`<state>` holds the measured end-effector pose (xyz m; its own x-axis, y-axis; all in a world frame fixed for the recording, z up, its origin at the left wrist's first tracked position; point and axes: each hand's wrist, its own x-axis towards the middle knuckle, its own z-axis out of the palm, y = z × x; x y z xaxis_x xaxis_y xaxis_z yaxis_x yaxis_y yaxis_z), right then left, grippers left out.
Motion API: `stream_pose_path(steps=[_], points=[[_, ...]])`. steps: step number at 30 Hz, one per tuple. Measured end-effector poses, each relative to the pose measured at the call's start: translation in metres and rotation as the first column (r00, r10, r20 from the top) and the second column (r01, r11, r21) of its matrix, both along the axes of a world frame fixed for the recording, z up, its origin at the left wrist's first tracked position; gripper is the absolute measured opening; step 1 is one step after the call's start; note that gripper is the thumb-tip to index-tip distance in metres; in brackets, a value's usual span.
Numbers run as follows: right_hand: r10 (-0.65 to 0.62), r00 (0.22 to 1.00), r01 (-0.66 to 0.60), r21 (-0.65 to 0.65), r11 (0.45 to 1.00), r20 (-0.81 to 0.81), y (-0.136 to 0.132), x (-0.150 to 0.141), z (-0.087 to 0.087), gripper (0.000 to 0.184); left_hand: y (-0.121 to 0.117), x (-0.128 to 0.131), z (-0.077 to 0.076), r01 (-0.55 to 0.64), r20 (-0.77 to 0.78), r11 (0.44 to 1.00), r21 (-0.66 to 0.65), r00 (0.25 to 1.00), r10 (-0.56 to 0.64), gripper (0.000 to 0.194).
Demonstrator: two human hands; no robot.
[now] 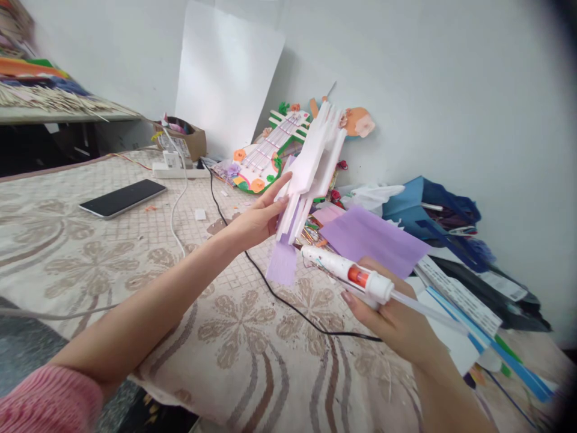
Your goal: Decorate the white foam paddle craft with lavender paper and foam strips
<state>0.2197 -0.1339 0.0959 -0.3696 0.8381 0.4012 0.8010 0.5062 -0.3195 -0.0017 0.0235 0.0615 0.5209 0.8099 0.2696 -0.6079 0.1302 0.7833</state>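
My left hand is closed around the lower part of a white paper or foam craft piece, holding it tilted above the table. From its bottom end hangs a strip of purple crepe paper. In my right hand is a white hot glue gun with a clear glue stick sticking out of its back. The gun's nozzle points left, close to the lower end of the craft piece near the purple strip. Whether the nozzle touches it I cannot tell.
A flower-patterned cloth covers the table. A phone lies at left, near a power strip and a cardboard box. A decorated paper guitar leans behind. Purple sheets and a blue bag lie at right. A black cord crosses the cloth.
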Motion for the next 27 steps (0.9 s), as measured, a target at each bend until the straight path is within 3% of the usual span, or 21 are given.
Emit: stream_pose_path(steps=[13, 20, 27], points=[[-0.028, 0.999, 0.031, 0.063, 0.998, -0.039, 0.0047, 0.0003, -0.0075, 0.022, -0.0041, 0.0003, 0.0022, 0.022, -0.001, 1.000, 0.000, 1.000, -0.022, 0.064], [-0.002, 1.000, 0.002, -0.057, 0.998, -0.001, 0.0022, -0.0007, -0.0007, 0.019, -0.0029, 0.0014, 0.0004, 0.014, 0.002, 1.000, -0.013, 1.000, -0.014, 0.061], [-0.028, 1.000, 0.028, 0.031, 0.999, -0.007, 0.0034, -0.0003, -0.0018, 0.018, -0.0018, 0.0006, -0.0009, 0.023, 0.008, 1.000, -0.004, 1.000, -0.023, 0.057]])
